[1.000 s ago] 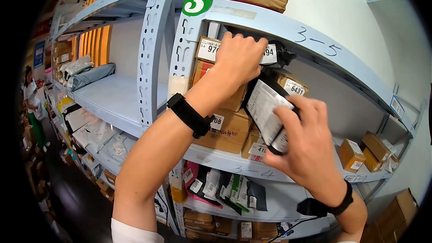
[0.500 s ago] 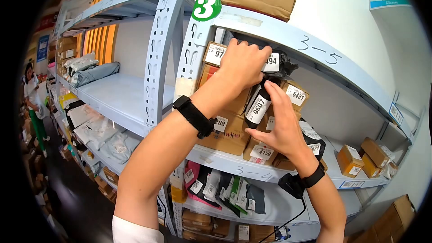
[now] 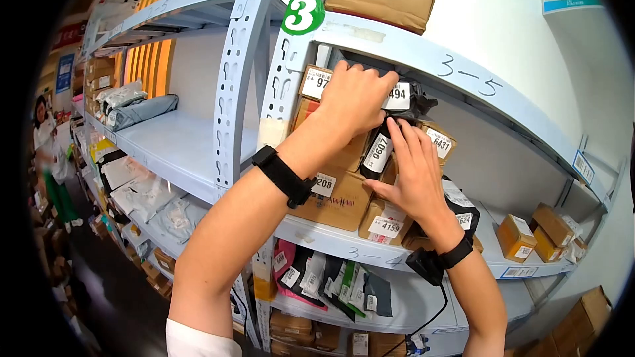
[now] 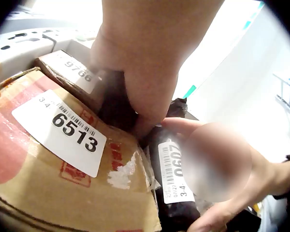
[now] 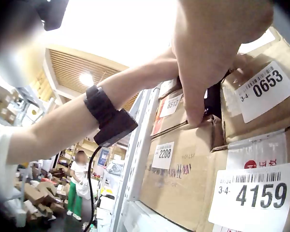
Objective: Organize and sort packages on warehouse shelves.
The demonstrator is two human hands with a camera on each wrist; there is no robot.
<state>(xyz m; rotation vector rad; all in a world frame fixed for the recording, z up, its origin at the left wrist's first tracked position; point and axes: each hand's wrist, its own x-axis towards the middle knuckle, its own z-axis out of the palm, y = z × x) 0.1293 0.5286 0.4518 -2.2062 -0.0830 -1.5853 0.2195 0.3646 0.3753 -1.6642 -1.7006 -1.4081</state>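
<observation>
My left hand reaches over the top of a stack of parcels and grips a black plastic-wrapped parcel whose label ends in 494; its fingertips are hidden behind. Below it, a narrow black parcel labelled 9607 sits in a gap between cartons, its label facing out. My right hand touches that parcel, fingers fairly straight at its upper end and thumb near its lower end. In the left wrist view, a carton labelled 6513 stands beside the narrow parcel.
Cartons labelled 2208 and 4159 lie underneath, with carton 6431 at the right. A shelf beam runs just above the hands, beside an upright post. Another person stands in the aisle.
My right hand has brought the narrow black parcel up to the stack, turned its 9607 label outward and pushed it into the gap. The left hand keeps its place on the stack.
</observation>
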